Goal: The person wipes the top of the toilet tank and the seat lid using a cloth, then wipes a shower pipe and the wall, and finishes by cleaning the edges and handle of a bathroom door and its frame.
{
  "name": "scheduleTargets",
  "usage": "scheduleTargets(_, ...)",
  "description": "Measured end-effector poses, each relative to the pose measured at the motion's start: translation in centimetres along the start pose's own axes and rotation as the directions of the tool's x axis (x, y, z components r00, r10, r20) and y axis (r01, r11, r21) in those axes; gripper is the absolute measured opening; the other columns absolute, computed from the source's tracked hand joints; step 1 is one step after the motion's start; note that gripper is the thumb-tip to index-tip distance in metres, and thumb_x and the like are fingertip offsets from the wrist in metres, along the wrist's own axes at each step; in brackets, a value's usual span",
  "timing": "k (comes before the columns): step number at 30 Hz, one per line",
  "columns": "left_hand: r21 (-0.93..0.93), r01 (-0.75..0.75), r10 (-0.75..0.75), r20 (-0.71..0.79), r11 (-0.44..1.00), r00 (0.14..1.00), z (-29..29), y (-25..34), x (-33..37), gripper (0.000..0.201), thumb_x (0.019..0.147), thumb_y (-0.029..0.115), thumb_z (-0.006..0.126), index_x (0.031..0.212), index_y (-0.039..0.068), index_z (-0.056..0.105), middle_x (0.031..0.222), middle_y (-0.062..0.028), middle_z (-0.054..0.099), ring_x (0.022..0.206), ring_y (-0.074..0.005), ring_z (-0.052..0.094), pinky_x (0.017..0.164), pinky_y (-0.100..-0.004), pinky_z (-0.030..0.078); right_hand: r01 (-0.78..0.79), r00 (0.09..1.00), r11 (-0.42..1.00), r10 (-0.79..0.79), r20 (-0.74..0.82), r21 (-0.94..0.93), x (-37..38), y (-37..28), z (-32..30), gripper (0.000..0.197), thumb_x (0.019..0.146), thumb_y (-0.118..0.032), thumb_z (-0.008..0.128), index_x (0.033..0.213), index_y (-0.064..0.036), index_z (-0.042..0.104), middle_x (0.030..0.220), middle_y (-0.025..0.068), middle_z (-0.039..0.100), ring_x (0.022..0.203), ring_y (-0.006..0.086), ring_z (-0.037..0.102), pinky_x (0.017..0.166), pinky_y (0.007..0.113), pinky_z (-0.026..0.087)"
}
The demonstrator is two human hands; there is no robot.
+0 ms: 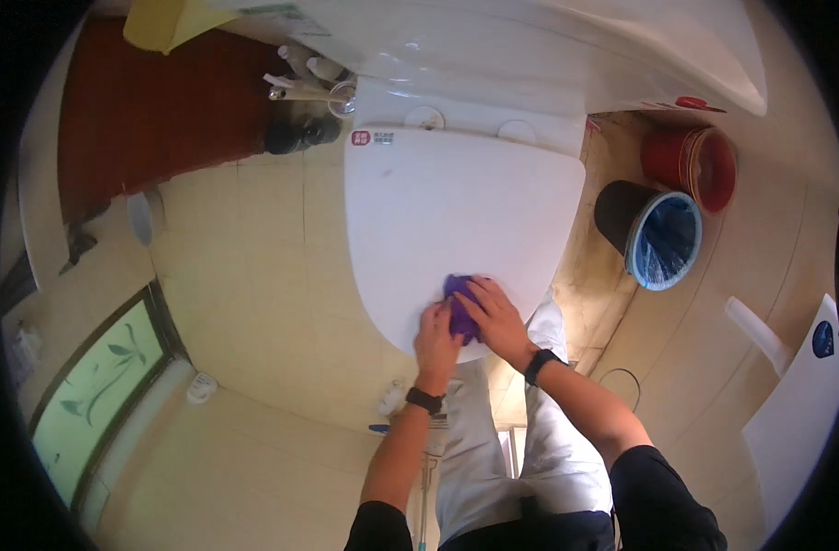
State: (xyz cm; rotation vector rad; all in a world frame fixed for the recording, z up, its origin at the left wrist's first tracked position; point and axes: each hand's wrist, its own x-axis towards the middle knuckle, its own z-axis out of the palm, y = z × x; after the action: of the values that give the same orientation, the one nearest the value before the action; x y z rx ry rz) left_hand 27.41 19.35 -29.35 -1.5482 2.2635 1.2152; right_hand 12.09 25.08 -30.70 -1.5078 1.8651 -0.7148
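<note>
A crumpled purple cloth (460, 310) lies on the front part of a closed white toilet lid (452, 207). My left hand (435, 342) grips the cloth's left side, fingers pointing up and inward. From the right, my right hand (497, 321) has its fingers bent over the cloth's other side. The two hands are close together near the lid's rounded front edge, and part of the cloth is hidden under them. A small red-and-white sticker is on the lid's far left corner. Each wrist wears a dark band.
To the right stand a black bin (621, 209) with a blue liner and red buckets (672, 156). Bottles (302, 62) and a brush holder (342, 99) are beside the white tank (465, 78). A mop handle (424, 500) is by my legs. A white panel (805, 413) juts in at right.
</note>
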Motion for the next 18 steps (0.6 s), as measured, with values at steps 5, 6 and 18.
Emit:
scheduleTargets(5, 0.16, -0.091, 0.109, -0.109, 0.983, 0.988, -4.8, 1.0, 5.8, 0.074, 0.068, -0.001, 0.074, 0.137, 0.014, 0.051, 0.126, -0.0089, 0.053, 0.117, -0.0299, 0.053, 0.092, -0.0405, 0.05, -0.012, 0.998, 0.999, 0.014, -0.054, 0.035, 6.2, 0.1, -0.5, 0.058, 0.075, 0.001, 0.058, 0.132, -0.0111, 0.055, 0.133, 0.014, 0.052, 0.131, 0.0335, 0.045, 0.11, 0.041, 0.04)
scheduleTargets(6, 0.173, -0.11, 0.135, -0.14, 0.979, 0.981, -5.1, 1.9, 7.2, 0.073, 0.069, -0.004, 0.071, 0.137, 0.015, 0.051, 0.126, -0.0086, 0.053, 0.119, -0.0306, 0.051, 0.095, -0.0403, 0.049, -0.01, 0.995, 1.0, 0.011, -0.1, 0.006, 7.5, 0.6, -1.1, 0.058, 0.076, 0.002, 0.057, 0.132, -0.0118, 0.055, 0.133, 0.014, 0.052, 0.13, 0.0337, 0.045, 0.11, 0.041, 0.04)
scheduleTargets(18, 0.018, -0.349, 0.349, -0.081, 0.937, 0.934, 0.0, 15.0, 14.3, 0.068, 0.067, -0.009, 0.062, 0.13, 0.015, 0.058, 0.117, -0.0102, 0.055, 0.107, -0.0326, 0.052, 0.085, -0.042, 0.051, -0.312, 0.91, 0.939, 0.251, -0.33, -0.146, 6.0, 7.2, -11.3, 0.065, 0.064, 0.004, 0.065, 0.127, -0.0065, 0.057, 0.124, 0.0174, 0.055, 0.117, 0.0371, 0.051, 0.101, 0.045, 0.042)
